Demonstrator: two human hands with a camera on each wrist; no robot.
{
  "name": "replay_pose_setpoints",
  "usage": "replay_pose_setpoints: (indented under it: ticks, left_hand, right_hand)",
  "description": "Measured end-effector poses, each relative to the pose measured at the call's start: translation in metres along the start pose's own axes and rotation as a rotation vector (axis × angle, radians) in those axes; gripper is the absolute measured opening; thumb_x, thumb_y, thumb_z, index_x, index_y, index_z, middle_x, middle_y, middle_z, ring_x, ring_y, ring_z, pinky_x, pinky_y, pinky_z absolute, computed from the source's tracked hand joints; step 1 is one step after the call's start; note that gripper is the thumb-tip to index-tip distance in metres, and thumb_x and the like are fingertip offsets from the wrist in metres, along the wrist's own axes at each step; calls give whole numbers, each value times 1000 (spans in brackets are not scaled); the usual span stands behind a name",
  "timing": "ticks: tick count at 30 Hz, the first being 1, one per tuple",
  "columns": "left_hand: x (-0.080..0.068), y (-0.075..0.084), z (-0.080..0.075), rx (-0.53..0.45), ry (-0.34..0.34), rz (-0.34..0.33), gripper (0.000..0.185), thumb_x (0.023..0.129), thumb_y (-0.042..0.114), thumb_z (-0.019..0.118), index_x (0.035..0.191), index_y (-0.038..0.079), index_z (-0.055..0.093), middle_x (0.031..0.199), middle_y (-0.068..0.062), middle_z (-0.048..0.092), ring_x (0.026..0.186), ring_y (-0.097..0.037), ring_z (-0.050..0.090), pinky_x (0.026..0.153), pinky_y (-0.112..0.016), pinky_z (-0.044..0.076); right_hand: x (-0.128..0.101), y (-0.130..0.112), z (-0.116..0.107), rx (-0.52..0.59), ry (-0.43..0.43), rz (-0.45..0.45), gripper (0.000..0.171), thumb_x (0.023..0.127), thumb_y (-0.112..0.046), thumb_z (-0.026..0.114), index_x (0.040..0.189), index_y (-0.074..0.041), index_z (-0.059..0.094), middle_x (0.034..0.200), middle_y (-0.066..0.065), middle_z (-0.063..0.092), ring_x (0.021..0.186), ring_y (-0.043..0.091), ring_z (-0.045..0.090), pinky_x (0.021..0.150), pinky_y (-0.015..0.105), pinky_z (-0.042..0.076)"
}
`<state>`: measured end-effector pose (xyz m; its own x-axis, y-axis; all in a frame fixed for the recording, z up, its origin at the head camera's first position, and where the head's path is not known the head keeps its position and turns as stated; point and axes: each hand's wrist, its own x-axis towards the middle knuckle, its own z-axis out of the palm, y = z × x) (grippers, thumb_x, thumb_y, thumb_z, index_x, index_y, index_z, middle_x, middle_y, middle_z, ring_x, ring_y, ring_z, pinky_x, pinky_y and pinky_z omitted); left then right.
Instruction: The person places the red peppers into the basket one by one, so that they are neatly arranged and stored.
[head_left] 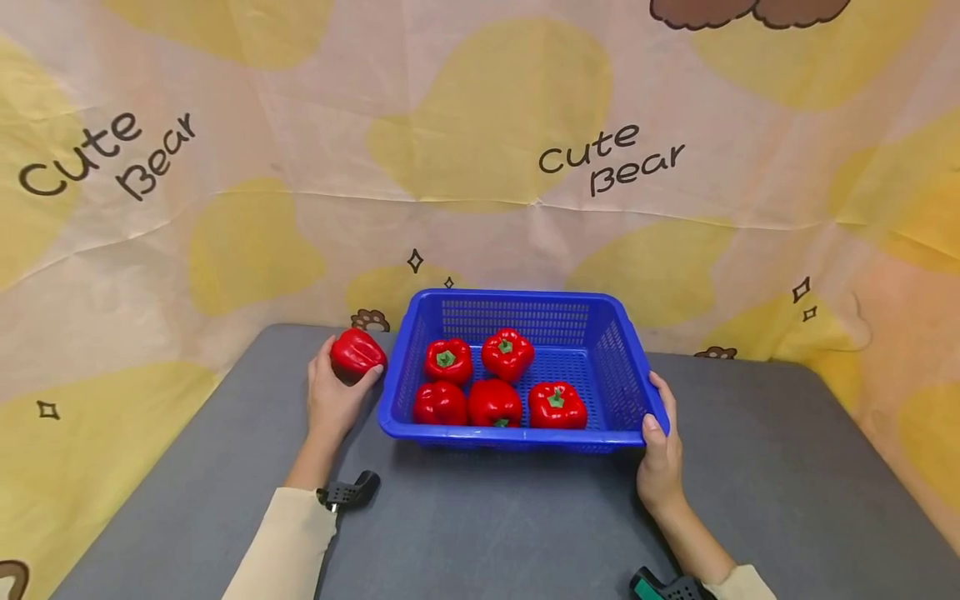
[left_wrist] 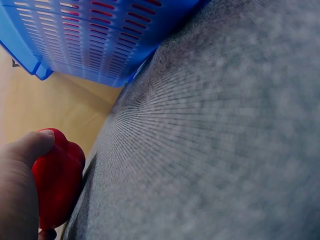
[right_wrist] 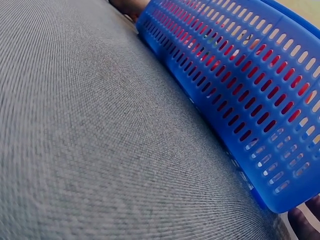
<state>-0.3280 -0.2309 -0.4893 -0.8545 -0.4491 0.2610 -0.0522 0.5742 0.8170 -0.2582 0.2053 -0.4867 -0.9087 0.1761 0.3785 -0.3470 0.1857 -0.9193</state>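
Note:
A blue slotted plastic basket (head_left: 626, 350) stands on the grey table (head_left: 487, 525) and holds several red bell peppers (head_left: 495, 400). My left hand (head_left: 333, 396) grips one more red pepper (head_left: 357, 353) just left of the basket's left wall, close above the table. In the left wrist view that pepper (left_wrist: 57, 187) sits behind my thumb, with the basket (left_wrist: 90, 40) above it. My right hand (head_left: 660, 442) holds the basket's near right corner, thumb over the rim. The right wrist view shows the basket's wall (right_wrist: 240, 85) with peppers behind the slots.
A cream and yellow "Cute Bear" cloth (head_left: 480, 167) rises behind and beside the table. Bare grey tabletop lies in front of the basket and to its right. Black wrist mounts (head_left: 348, 492) sit on both forearms.

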Motion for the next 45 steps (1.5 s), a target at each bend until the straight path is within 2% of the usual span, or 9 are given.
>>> replay_pose_setpoints:
  ticks: [12, 20, 26, 29, 33, 36, 40, 45]
  left_hand:
    - [0, 1, -2, 12, -26, -20, 87, 87, 34, 76, 158, 17, 29, 154, -23, 36, 138, -43, 43, 112, -67, 37]
    - [0, 2, 0, -19, -27, -16, 87, 86, 29, 77, 157, 15, 29, 154, -23, 36, 138, -44, 43, 113, -67, 37]
    - [1, 2, 1, -20, -17, -14, 86, 87, 33, 75, 157, 15, 29, 155, -23, 35, 138, -44, 43, 113, -66, 38]
    - [3, 2, 0, -20, -2, -18, 84, 90, 36, 72, 157, 11, 28, 155, -25, 36, 140, -44, 40, 115, -65, 36]
    - [8, 4, -3, -22, 17, -42, 79, 94, 42, 65, 155, 5, 30, 153, -27, 39, 141, -44, 39, 116, -64, 34]
    - [12, 6, -5, -21, -3, -74, 76, 96, 46, 61, 154, 4, 32, 152, -27, 40, 140, -43, 40, 116, -63, 33]
    - [16, 9, -7, -53, -34, -107, 72, 97, 40, 58, 154, 4, 31, 152, -26, 40, 141, -42, 39, 118, -60, 32]
    - [15, 10, -6, -118, -36, -115, 66, 94, 25, 57, 152, 5, 33, 150, -26, 40, 139, -40, 40, 118, -57, 33]
  right_hand:
    - [-2, 1, 0, -18, -3, 3, 59, 100, -30, 29, 159, -25, 29, 157, 4, 39, 129, 6, 45, 101, 6, 39]
    - [-2, 2, -1, -43, -1, 10, 59, 100, -30, 29, 159, -26, 28, 158, 7, 38, 129, 4, 43, 100, 5, 38]
    - [-2, 1, 0, -25, 3, 3, 59, 100, -30, 29, 159, -26, 29, 158, 8, 39, 129, 4, 45, 101, 6, 38]
    - [-1, 1, 0, -26, 3, 1, 58, 101, -30, 30, 159, -26, 29, 158, 8, 39, 129, 4, 45, 101, 6, 38]
    - [1, 0, 0, -29, -2, -3, 58, 101, -30, 29, 159, -26, 29, 159, 9, 38, 130, 3, 44, 101, 6, 38]
    - [1, 0, 0, -31, -9, -6, 58, 101, -30, 29, 159, -26, 28, 160, 9, 37, 131, 3, 44, 101, 6, 38]
    - [1, 1, -1, -29, -9, -5, 58, 101, -30, 29, 159, -27, 28, 160, 8, 37, 131, 3, 44, 102, 6, 38]
    - [0, 3, -2, -35, -10, 4, 59, 101, -30, 29, 159, -27, 28, 161, 7, 36, 131, 3, 43, 102, 6, 37]
